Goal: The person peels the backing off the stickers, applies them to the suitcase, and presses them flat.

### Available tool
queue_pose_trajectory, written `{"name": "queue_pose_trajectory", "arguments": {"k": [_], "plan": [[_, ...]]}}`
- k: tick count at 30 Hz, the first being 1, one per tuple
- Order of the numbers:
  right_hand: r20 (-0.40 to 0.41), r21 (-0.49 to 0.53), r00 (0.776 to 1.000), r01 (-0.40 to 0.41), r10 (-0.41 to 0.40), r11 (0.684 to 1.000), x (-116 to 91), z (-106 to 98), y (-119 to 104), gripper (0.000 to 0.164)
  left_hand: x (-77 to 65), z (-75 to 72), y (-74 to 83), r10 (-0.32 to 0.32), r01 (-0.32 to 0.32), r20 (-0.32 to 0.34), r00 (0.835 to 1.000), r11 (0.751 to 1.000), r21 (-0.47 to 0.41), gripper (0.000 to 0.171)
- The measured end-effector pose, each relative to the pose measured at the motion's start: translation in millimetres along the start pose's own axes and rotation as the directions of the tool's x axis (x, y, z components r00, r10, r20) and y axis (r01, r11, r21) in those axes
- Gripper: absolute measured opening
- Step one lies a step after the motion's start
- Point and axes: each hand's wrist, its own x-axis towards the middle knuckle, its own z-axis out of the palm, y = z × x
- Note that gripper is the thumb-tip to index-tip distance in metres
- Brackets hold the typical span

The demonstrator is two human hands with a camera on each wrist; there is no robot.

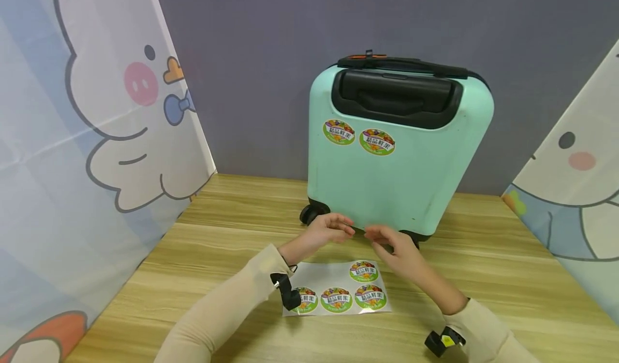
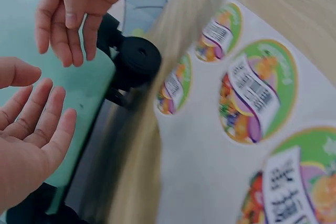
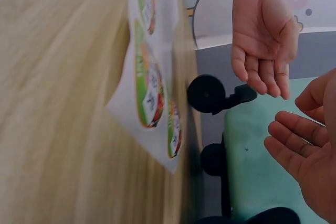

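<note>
My left hand [image 1: 331,230] and right hand [image 1: 397,247] face each other in front of the lower part of a mint-green suitcase [image 1: 382,186]. Both have relaxed, slightly bent fingers with nothing between them, and a gap separates the fingertips. Two oval fruit stickers, a left one [image 1: 339,132] and a right one [image 1: 377,142], sit on the suitcase below its black handle recess [image 1: 396,94]. Below the hands a white sticker sheet [image 1: 319,273] lies on the table with several matching stickers left on it; my left wrist overlaps its left side in the head view.
The suitcase stands upright on black wheels [image 1: 313,212] on a wood-grain table [image 1: 232,245], close to a grey back wall [image 1: 251,84]. Cartoon-printed sheets hang at the left [image 1: 111,110] and right [image 1: 580,191]. A black wrist camera [image 1: 288,293] is strapped to my left sleeve.
</note>
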Motion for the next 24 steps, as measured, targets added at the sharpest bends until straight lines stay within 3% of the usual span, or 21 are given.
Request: {"name": "queue_pose_trajectory", "arguments": {"k": [4, 8, 17, 24], "plan": [[0.050, 0.000, 0.998, -0.044, 0.044, 0.999, -6.6, 0.2, 3.1, 0.027, 1.2, 4.6, -9.7, -0.005, 0.005, -0.015, 1.000, 1.000, 0.029, 0.035], [0.102, 0.002, 0.992, -0.073, 0.073, 0.997, -10.9, 1.3, 6.0, 0.025, 2.7, 7.2, -18.5, -0.015, 0.017, -0.021, 1.000, 0.992, 0.123, 0.038], [0.214, -0.078, 0.975, -0.045, 0.061, 0.996, -18.9, 0.5, 14.0, 0.023, 8.1, 11.3, -33.1, -0.097, 0.083, 0.022, 0.995, 0.927, 0.367, 0.049], [0.288, -0.151, 0.954, -0.037, 0.080, 0.988, -23.9, 0.2, 18.7, 0.025, 8.3, 19.7, -39.2, -0.090, 0.058, 0.051, 0.995, 0.895, 0.443, 0.057]]}}
